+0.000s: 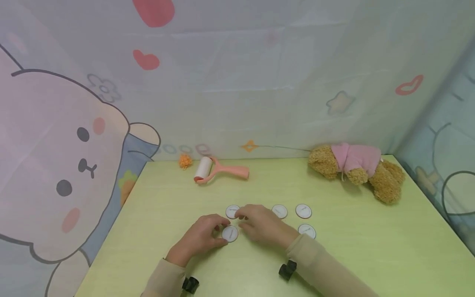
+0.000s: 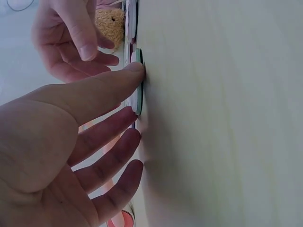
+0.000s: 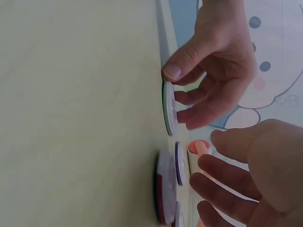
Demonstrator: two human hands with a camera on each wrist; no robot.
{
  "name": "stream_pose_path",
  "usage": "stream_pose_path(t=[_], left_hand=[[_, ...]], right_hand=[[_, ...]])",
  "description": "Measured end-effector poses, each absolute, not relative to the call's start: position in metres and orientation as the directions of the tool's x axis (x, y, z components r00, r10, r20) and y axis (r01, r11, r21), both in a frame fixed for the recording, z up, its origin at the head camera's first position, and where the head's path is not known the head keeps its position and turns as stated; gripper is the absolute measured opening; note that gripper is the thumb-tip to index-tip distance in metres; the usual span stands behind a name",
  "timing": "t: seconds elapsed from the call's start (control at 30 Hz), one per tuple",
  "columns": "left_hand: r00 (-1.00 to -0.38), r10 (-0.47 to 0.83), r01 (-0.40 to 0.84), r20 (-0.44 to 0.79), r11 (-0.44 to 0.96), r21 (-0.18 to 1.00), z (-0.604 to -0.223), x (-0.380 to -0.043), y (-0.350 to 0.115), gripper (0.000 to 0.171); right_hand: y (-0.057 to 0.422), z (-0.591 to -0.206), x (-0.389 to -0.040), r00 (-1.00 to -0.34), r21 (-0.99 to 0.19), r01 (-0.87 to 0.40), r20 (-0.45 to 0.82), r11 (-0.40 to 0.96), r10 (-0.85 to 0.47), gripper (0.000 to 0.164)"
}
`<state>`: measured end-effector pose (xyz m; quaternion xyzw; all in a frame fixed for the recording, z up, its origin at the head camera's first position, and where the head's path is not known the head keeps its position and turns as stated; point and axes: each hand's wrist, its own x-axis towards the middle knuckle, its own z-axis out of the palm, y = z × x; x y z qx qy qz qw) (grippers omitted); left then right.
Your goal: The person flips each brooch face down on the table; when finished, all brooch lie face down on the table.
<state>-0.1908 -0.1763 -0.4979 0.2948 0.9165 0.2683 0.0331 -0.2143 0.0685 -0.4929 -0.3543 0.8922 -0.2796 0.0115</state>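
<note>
My left hand point(image 1: 203, 235) pinches the rim of a round pin-back badge point(image 1: 230, 234), which lies face down with its white back and pin showing. In the left wrist view, the thumb point(image 2: 118, 78) lies along this badge's green-edged rim point(image 2: 139, 101). My right hand point(image 1: 261, 222) is above the table just to the right, its fingers loosely bent and holding nothing. Close to its fingertips lies another badge point(image 1: 232, 211), partly covered by the hand in the head view. Three more badges lie right of it: one point(image 1: 279, 211), a second point(image 1: 303, 211) and a third point(image 1: 306, 231).
A lint roller point(image 1: 226, 170) with a pink handle lies at the back of the table point(image 1: 156, 214), beside a small orange tuft point(image 1: 185, 161). On the back right, a brown teddy bear point(image 1: 358, 165) in a pink top lies on its side. A printed curtain hangs behind.
</note>
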Motion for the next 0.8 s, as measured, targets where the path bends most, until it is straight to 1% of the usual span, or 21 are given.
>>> stream_pose_path(t=[0.13,0.2,0.5,0.8], left_hand=[[-0.826,0.555,0.519,0.096,0.684,0.513,-0.498,-0.192,-0.175,0.043],[-0.826,0.554,0.522,0.102,0.682,0.512,-0.497,-0.193,-0.174,0.043],[-0.821,0.560,0.529,0.113,0.670,0.521,-0.497,-0.193,-0.173,0.043],[-0.824,0.555,0.525,0.113,0.674,0.520,-0.500,-0.193,-0.174,0.043]], right_hand=[[0.078,-0.486,-0.218,-0.762,-0.547,-0.607,0.195,0.576,-0.618,0.021],[0.084,-0.486,-0.220,-0.757,-0.555,-0.617,0.225,0.558,-0.613,0.021],[0.103,-0.493,-0.221,-0.756,-0.549,-0.634,0.288,0.545,-0.588,0.018],[0.128,-0.489,-0.219,-0.786,-0.569,-0.602,0.301,0.560,-0.540,0.022]])
